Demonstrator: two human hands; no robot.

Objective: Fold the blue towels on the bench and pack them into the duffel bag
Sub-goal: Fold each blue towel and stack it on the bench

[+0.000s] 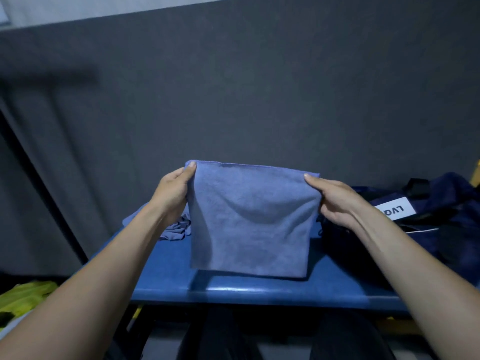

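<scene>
The blue towel [249,222] is pinched at its top corners by the left hand [172,189] and right hand [335,201], hung above the desk [233,289] so the fold falls straight.

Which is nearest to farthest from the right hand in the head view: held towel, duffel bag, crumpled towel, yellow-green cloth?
From the right hand:
1. Held towel, pinched at its top right corner, in contact.
2. Duffel bag, just right of the hand on the bench.
3. Crumpled towel, past the left hand.
4. Yellow-green cloth, far lower left, off the bench.
</scene>
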